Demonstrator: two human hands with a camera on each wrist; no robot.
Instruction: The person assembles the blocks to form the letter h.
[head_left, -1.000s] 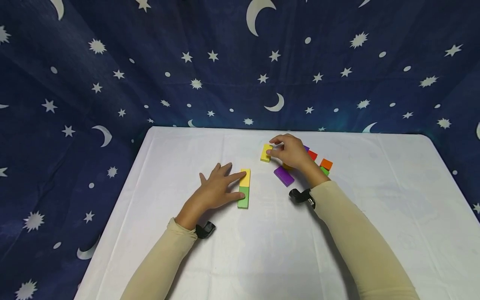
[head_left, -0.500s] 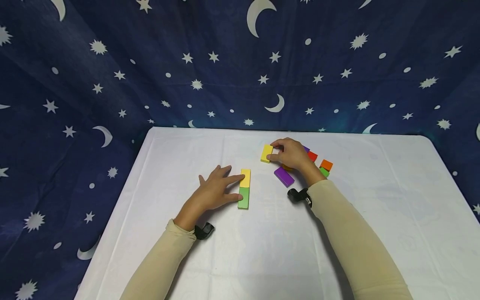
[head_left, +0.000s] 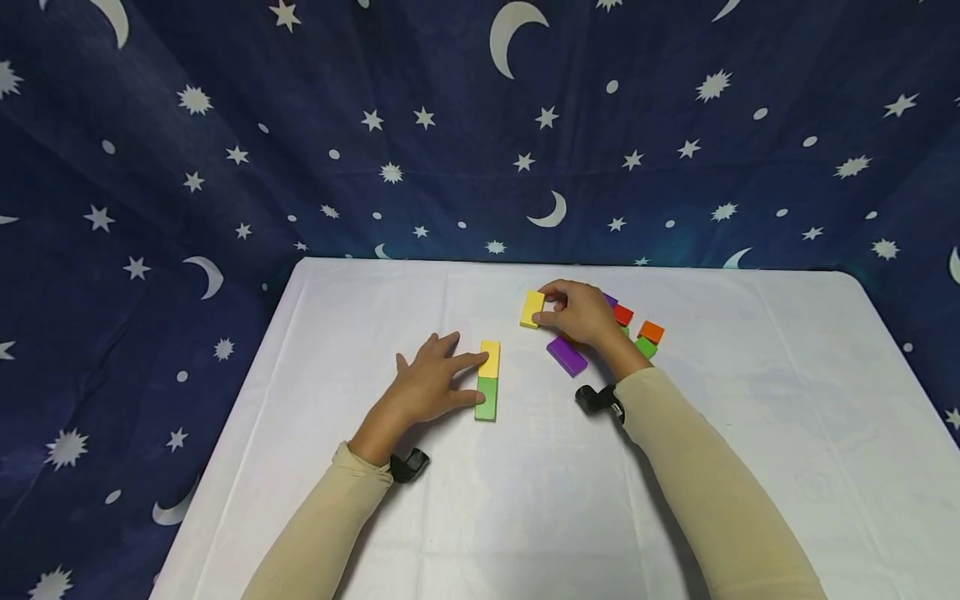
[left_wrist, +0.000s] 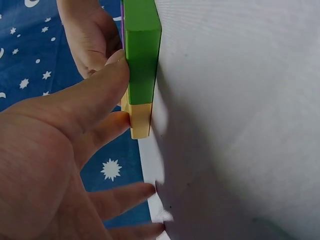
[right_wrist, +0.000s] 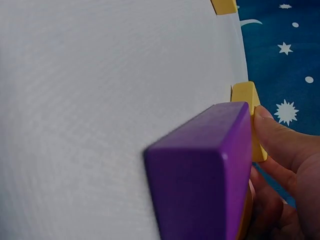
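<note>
A yellow block (head_left: 492, 352) and a green block (head_left: 487, 407) lie end to end on the white table, in one line pointing away from me. My left hand (head_left: 423, 387) is spread beside them. Its index fingertip touches the yellow block and its thumb tip rests on the green block (left_wrist: 142, 65). Farther back, my right hand (head_left: 587, 312) pinches a second yellow block (head_left: 532, 307) between thumb and fingers at its right side. In the right wrist view a purple block (right_wrist: 187, 185) stands large in front and partly hides that yellow block (right_wrist: 243, 92).
The purple block (head_left: 567, 357) lies slanted just in front of my right hand. Behind and right of that hand are a red block (head_left: 623, 314), an orange block (head_left: 652, 332) and a green block (head_left: 646, 347), others partly hidden. A star-patterned cloth (head_left: 450, 167) hangs behind the table.
My right hand has drawn slightly nearer and its fingers have closed in at the second yellow block, which has barely moved. The left hand stays by its two blocks.
</note>
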